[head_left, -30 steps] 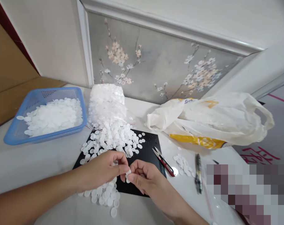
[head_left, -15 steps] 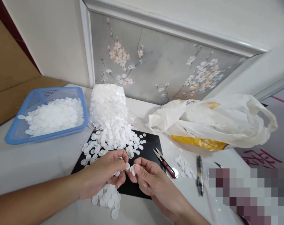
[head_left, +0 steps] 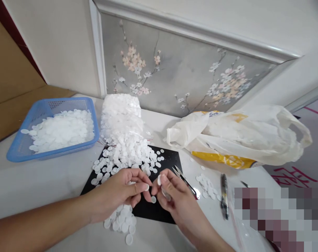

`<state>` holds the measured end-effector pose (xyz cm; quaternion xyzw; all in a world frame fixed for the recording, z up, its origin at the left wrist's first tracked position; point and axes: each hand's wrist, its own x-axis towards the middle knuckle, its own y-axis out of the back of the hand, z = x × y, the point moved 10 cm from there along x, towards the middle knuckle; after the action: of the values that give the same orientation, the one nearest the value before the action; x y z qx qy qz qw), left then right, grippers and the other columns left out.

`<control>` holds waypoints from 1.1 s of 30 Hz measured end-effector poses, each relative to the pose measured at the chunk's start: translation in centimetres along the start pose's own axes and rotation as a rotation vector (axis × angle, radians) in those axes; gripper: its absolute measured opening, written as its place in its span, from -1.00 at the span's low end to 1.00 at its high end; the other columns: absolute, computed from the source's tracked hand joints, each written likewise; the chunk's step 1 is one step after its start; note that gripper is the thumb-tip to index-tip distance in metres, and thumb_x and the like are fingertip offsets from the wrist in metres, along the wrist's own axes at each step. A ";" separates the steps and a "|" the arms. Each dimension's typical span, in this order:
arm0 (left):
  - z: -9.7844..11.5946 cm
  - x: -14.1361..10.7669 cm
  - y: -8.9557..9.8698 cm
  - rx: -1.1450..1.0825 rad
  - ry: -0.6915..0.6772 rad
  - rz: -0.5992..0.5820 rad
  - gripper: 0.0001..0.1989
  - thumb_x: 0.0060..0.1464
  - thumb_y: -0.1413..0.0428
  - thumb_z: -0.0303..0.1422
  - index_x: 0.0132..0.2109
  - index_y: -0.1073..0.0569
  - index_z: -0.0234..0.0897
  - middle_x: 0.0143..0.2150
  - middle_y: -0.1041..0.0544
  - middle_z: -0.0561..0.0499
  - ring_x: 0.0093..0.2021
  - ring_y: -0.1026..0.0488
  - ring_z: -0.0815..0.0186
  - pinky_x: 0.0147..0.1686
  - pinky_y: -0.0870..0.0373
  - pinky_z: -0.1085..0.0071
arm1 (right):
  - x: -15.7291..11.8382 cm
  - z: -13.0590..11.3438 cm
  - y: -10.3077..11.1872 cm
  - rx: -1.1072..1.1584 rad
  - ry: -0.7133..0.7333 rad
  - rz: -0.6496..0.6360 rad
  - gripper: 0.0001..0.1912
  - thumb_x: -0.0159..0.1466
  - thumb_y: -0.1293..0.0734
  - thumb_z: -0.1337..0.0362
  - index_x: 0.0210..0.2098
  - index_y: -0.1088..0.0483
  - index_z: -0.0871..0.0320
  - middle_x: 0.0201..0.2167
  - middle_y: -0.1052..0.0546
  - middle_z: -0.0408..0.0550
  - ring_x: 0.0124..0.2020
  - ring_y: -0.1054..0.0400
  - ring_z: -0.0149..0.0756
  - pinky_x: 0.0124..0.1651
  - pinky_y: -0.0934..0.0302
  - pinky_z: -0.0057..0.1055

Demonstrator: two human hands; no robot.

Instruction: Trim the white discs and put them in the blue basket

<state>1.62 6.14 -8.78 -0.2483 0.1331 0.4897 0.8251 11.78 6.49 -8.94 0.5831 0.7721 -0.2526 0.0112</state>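
Note:
Over the black mat (head_left: pixel 140 211), my left hand (head_left: pixel 129 187) pinches a small white disc (head_left: pixel 146 187) between thumb and forefinger. Close by on the right, my right hand (head_left: pixel 172 192) grips another white disc (head_left: pixel 159 180) at its fingertips, and more white shows inside its curled fingers. A loose white disc (head_left: pixel 153 199) shows between the hands. Beyond them a heap of white discs (head_left: pixel 130 152) spills from a clear plastic bag (head_left: pixel 121 108). A smaller pile of discs (head_left: pixel 123 218) lies below my left hand. My right hand partly covers red-handled thread snips (head_left: pixel 185 180).
On the left stands a blue basket (head_left: pixel 52 150) holding many white discs. A white and yellow plastic bag (head_left: pixel 237 140) lies at the back right. Several discs (head_left: pixel 207 187) and a pen (head_left: pixel 224 196) are on the white table (head_left: pixel 75 229). A flower-patterned panel (head_left: pixel 180 70) is behind.
My hands have moved apart, the right one shifting right and up with a disc. A loose disc now shows between them, and the snips are more covered.

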 end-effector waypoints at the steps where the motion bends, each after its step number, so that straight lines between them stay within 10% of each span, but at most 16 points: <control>1: 0.0 0.0 0.1 -0.001 0.000 -0.001 -0.81 0.15 -0.12 -0.25 -0.21 -0.40 -0.31 -0.44 -0.49 0.07 -0.59 -0.12 0.54 -0.54 0.07 0.49 | 0.0 -0.3 0.3 0.047 -0.002 0.006 -0.64 0.24 -0.35 0.07 -0.44 -0.14 0.14 -0.51 -0.42 -0.18 -0.62 0.02 -0.57 -0.55 0.25 -0.52; 8: 0.3 0.1 0.1 -0.077 0.011 -0.033 -0.78 0.15 -0.12 -0.19 -0.25 -0.42 -0.28 -0.53 -0.35 0.15 -0.61 -0.01 0.54 -0.56 0.18 0.46 | 0.0 -1.0 1.4 -0.146 -0.105 -0.067 -0.83 0.15 -0.35 0.20 -0.35 -0.29 0.12 -0.60 -0.38 -0.23 -0.69 0.16 -0.56 -0.59 0.35 -0.49; 13: 0.1 0.1 0.6 -0.070 0.023 0.009 -0.72 0.11 -0.14 -0.15 -0.31 -0.40 -0.30 -0.42 -0.47 0.04 -0.55 -0.10 0.50 -0.54 0.12 0.48 | 0.2 -1.5 1.5 -0.869 0.035 -0.026 -0.89 0.17 -0.31 0.27 -0.42 -0.48 0.12 -0.53 -0.43 -0.16 -0.53 -0.17 -0.39 -0.47 0.04 -0.44; 19: -0.1 0.1 1.0 0.047 0.015 0.045 -0.75 0.14 -0.08 -0.20 -0.17 -0.46 -0.28 -0.29 -0.54 -0.02 -0.50 -0.19 0.47 -0.43 -0.07 0.47 | 0.2 -1.0 0.7 -1.045 0.090 -0.067 -0.89 0.09 -0.34 0.43 -0.46 -0.43 0.07 -0.44 -0.50 -0.15 -0.45 -0.29 -0.29 -0.38 -0.05 -0.39; 33: 2.1 0.2 3.2 0.386 -0.045 0.164 -0.63 0.11 -0.06 -0.05 -0.16 -0.52 -0.23 -0.48 -0.32 0.11 -0.56 -0.08 0.45 -0.55 0.06 0.49 | -0.2 -0.7 -0.6 -0.218 -0.038 -0.243 -0.65 0.24 -0.38 0.07 -0.39 -0.15 0.12 -0.46 -0.48 -0.15 -0.65 0.13 -0.57 -0.57 0.29 -0.49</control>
<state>-1.16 8.67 -8.02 -0.0630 0.2259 0.5260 0.8175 11.47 6.46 -8.01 0.4757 0.8595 -0.1776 0.0585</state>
